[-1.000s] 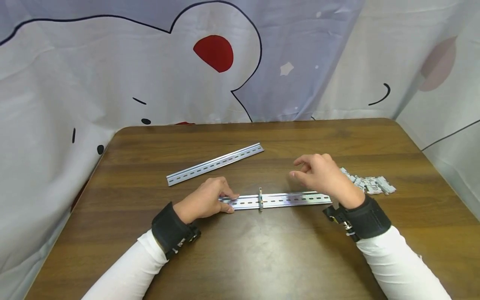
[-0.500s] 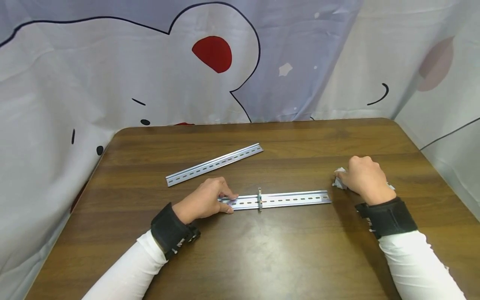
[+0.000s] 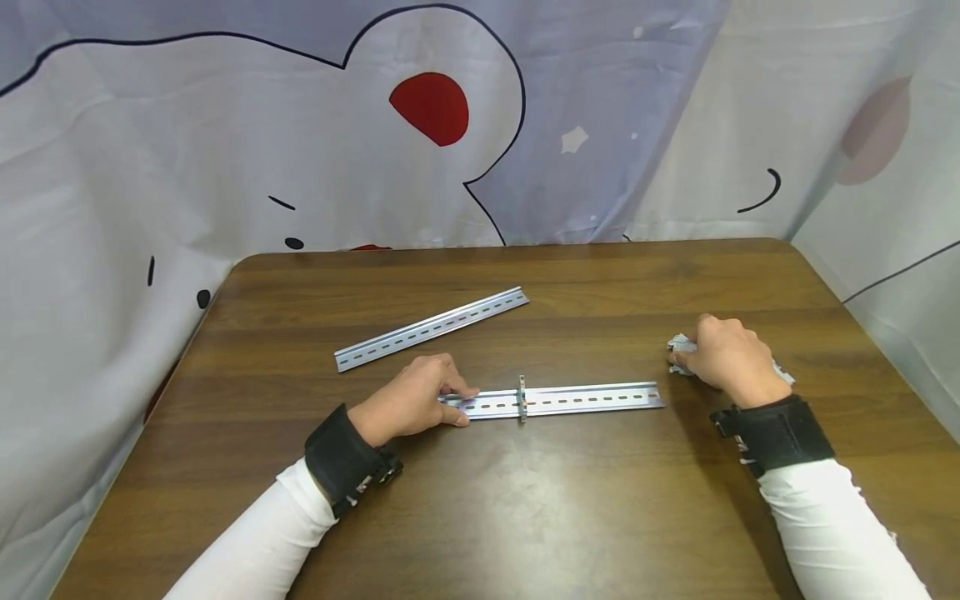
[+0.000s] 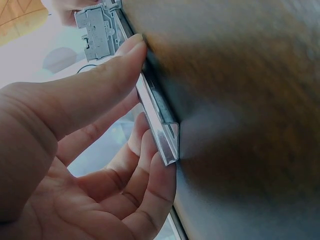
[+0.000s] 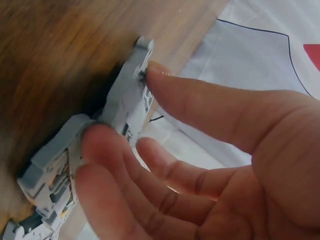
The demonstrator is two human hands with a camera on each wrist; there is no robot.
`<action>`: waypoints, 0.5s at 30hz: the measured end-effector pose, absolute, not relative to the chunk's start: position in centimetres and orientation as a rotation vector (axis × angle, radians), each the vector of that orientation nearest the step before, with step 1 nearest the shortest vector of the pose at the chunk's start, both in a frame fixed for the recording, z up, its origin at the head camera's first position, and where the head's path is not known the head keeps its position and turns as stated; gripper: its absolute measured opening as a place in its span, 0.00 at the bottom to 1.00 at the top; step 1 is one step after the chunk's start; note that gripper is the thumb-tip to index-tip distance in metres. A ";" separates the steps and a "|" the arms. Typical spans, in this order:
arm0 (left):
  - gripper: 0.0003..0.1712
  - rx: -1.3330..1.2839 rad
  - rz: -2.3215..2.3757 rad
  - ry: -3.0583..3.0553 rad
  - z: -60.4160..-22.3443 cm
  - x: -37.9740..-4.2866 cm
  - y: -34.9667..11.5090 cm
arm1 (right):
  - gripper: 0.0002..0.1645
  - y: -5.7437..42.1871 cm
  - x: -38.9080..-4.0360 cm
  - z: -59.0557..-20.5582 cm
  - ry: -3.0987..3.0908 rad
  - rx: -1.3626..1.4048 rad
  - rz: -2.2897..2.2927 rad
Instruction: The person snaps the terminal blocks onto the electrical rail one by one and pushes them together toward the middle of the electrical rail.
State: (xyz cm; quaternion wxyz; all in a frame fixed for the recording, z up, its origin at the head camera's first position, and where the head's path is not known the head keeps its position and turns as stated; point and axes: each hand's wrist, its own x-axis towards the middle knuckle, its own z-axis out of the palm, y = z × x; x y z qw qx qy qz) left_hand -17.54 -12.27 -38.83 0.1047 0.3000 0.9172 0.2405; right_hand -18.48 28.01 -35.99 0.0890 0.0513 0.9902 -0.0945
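My left hand (image 3: 412, 400) pinches the left end of a slotted metal DIN rail (image 3: 592, 398) lying on the table, thumb on the near edge and fingers on the far one. A thin grey terminal block (image 3: 522, 400) stands crosswise on this rail, right of the hand; its flat side shows in the left wrist view. At the right, my right hand (image 3: 731, 354) reaches down over a pile of grey terminal blocks (image 3: 681, 342) and hides most of it. In the right wrist view, its thumb and fingers grip one terminal block (image 5: 122, 95) from opposite ends.
A second DIN rail (image 3: 431, 329) lies slanted on the wooden table (image 3: 487, 517), behind the first. Another terminal block (image 5: 55, 165) lies beside the gripped one. A printed curtain (image 3: 225, 150) hangs behind the table.
My right hand has moved right from above the rail's right end to the terminal block pile, where its fingers have closed on a block. The left hand stays on the rail.
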 end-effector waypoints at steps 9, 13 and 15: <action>0.23 0.863 0.702 2.697 -38.8 -17.5 -12.2 | 0.17 27.8 -18.3 -35.7 3.063 0.031 -0.375; 0.23 0.869 0.700 2.699 -38.8 -17.5 -12.2 | 0.16 27.6 -18.0 -34.7 3.011 -0.037 -0.419; 0.22 0.868 0.699 2.701 -38.8 -17.6 -12.2 | 0.15 27.5 -17.8 -34.2 2.948 -0.068 -0.483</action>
